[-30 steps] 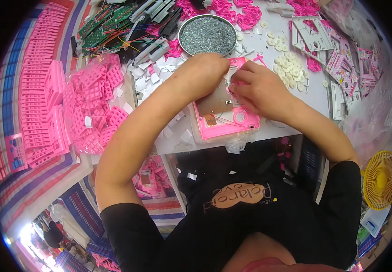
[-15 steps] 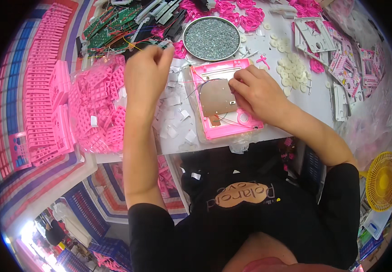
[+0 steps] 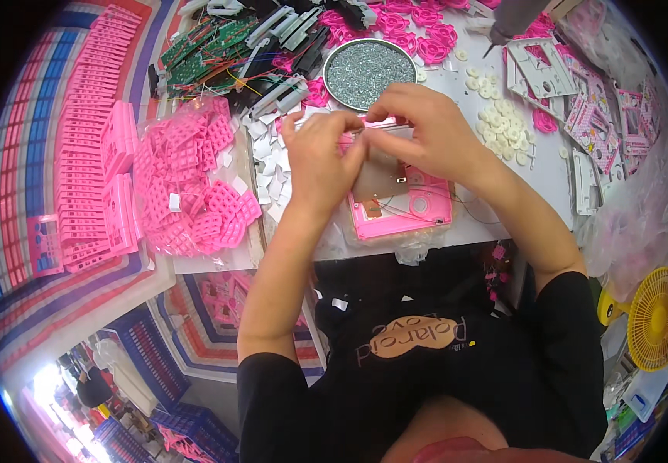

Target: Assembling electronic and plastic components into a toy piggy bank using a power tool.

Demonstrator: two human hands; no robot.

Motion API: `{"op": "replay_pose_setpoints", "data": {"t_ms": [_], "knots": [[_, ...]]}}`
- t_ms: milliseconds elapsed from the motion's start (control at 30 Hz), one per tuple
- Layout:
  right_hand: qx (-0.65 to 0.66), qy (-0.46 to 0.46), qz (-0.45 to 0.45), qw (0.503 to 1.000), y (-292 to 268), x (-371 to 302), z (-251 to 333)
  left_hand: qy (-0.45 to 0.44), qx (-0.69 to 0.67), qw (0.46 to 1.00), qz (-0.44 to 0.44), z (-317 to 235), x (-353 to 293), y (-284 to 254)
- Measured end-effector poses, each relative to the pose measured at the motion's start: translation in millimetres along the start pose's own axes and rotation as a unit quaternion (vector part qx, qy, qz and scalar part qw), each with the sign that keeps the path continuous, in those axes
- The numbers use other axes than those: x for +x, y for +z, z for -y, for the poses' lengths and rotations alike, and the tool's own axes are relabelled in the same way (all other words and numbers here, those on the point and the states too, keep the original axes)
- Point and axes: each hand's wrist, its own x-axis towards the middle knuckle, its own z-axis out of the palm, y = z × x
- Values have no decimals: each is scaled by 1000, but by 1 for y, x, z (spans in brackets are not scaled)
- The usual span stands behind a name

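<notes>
A pink plastic casing (image 3: 384, 229) lies on the worktable in front of me, with thin wires at its near end. A flat grey-brown board (image 3: 372, 181) covers its middle. Over the far edge of the casing my left hand (image 3: 320, 158) and my right hand (image 3: 434, 131) meet, both with fingers pinched together. What sits between the fingertips is too small and too hidden to name. Past the hands stands a round dish (image 3: 370, 73) full of small metal screws. Loose white paper pieces (image 3: 272, 166) lie beside my left hand.
Left are a bag of pink keypads (image 3: 183, 177) and a long row of pink casings (image 3: 87, 139). Green circuit boards (image 3: 214, 50) with wires pile up behind. Cream discs (image 3: 503, 127) and white frames (image 3: 542, 69) lie right. A grey pointed tool (image 3: 507, 27) hangs above.
My left hand has come right and nearer, from the circuit boards to the casing. My right hand has moved to the casing's far edge, meeting it. The pointed tool now shows at the top.
</notes>
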Motion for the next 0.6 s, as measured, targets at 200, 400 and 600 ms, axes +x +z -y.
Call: {"op": "replay_pose_setpoints", "data": {"t_ms": [200, 400, 600], "knots": [[-3, 22, 66, 998, 6, 1, -12, -73, -19, 996, 52, -3, -3, 6], [22, -14, 19, 999, 9, -6, -25, -191, -235, 947, 106, -5, -1, -12], [86, 17, 4, 996, 9, -15, -23, -216, -279, 928, 122, 0, -3, -12]]}}
